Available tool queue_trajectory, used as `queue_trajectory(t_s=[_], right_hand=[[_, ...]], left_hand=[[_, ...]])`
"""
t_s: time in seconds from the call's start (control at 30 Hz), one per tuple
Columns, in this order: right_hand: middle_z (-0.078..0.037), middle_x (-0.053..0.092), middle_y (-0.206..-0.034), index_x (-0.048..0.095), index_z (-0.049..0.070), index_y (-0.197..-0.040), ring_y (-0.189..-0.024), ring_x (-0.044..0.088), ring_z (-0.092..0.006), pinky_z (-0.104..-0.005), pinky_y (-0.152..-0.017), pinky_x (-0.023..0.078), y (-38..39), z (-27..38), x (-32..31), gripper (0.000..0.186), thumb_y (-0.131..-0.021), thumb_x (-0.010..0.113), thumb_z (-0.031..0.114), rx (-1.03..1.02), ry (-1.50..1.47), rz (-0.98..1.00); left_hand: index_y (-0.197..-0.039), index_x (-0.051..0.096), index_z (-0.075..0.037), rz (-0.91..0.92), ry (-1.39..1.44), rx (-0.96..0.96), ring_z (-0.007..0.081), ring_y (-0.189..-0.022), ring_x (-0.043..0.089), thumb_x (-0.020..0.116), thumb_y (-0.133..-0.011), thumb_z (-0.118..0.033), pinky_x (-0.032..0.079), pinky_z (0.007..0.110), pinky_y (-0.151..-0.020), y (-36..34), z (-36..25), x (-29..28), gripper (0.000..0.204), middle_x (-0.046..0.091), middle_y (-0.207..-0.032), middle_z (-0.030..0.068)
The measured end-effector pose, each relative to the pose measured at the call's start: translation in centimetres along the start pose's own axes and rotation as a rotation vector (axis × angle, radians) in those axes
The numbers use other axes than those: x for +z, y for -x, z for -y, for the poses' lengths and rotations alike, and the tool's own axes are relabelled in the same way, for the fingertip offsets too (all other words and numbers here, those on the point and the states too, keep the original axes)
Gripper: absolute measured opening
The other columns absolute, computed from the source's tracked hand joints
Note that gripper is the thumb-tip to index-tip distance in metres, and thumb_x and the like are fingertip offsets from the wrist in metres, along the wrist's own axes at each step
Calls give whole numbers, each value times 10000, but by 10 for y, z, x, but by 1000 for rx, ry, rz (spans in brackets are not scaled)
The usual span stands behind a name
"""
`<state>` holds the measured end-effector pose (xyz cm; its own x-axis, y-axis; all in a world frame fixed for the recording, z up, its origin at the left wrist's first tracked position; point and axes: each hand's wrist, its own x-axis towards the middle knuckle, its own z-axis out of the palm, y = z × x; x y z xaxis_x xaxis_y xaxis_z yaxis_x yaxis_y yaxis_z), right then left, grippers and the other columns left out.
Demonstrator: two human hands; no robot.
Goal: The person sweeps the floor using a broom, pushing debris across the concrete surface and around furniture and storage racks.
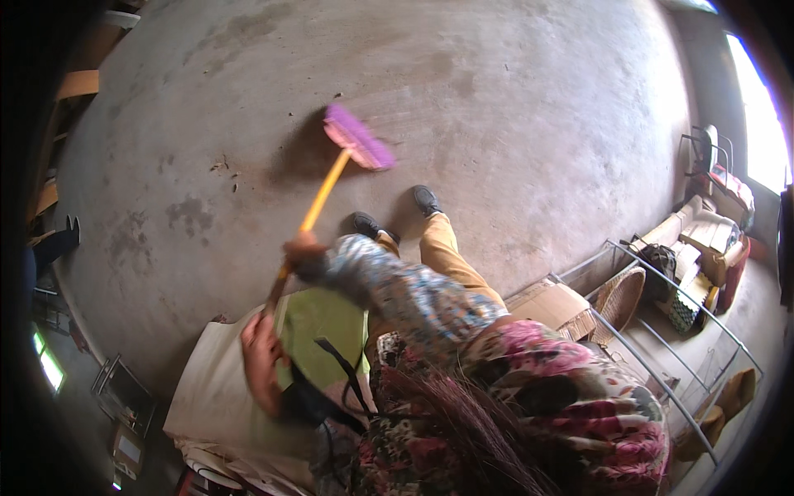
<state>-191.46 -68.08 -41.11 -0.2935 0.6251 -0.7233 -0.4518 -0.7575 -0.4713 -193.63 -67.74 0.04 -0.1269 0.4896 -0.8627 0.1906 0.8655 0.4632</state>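
Note:
A broom (327,188) with a yellow handle and a pink and purple head slants across in front of me. Its head is out over the concrete floor, smeared by motion; I cannot tell whether the bristles touch it. My right hand (304,250), in a flowered sleeve, is wrapped round the handle partway down and is also blurred. Higher up, my left hand (262,360) is closed about the darker end part of the handle. Small bits of debris (227,167) lie on the floor left of the broom head.
Close by my left side is a pale cloth-covered piece (211,372) with a green panel. A metal frame (662,347) stands at right, with cardboard (552,307), a woven basket (619,299) and boxes (710,231) around it. Another person's shoes (73,231) show at far left.

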Motion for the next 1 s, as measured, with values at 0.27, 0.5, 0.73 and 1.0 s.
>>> queue_trajectory(t_s=[0.27, 0.5, 0.73, 1.0], right_hand=[[-106, 552, -667, 514, -8, -729, -563, 568, -231, -355, -498, 469, 135, 169, 145, 103, -756, 523, 91, 250, -215, -11], [-32, 473, -620, 431, 56, -769, -496, 492, -199, -344, -441, 418, 207, 182, 65, 84, -799, 500, 93, 136, -354, -198], [-66, 513, -621, 546, 91, -703, -497, 495, -216, -348, -484, 433, 206, 43, -227, 368, -635, 661, 434, -762, -223, -147], [-60, 512, -678, 504, 60, -805, -584, 527, -212, -322, -524, 470, 177, 24, -165, 219, -716, 629, 216, 25, -224, -204]], left_hand=[[-1097, 498, -2, -119, -507, 300, 65, -382, 338, 461, -833, -106, 319, 228, -347, 57, -34, -21, 286, 392, -556, -13], [-1285, 410, -66, 433, -630, 261, 86, -588, 469, 511, -763, -73, 425, 250, -489, 87, -46, -3, 532, 549, -1000, 89], [-1237, 492, -101, 675, -766, 392, 143, -551, 528, 498, -812, -99, 447, 305, -503, -13, 60, 123, 425, 601, -826, 137], [-1222, 517, -62, 578, -406, 476, 25, -484, 344, 492, -832, -38, 306, 203, -421, -43, 80, 59, 392, 462, -642, -66]])
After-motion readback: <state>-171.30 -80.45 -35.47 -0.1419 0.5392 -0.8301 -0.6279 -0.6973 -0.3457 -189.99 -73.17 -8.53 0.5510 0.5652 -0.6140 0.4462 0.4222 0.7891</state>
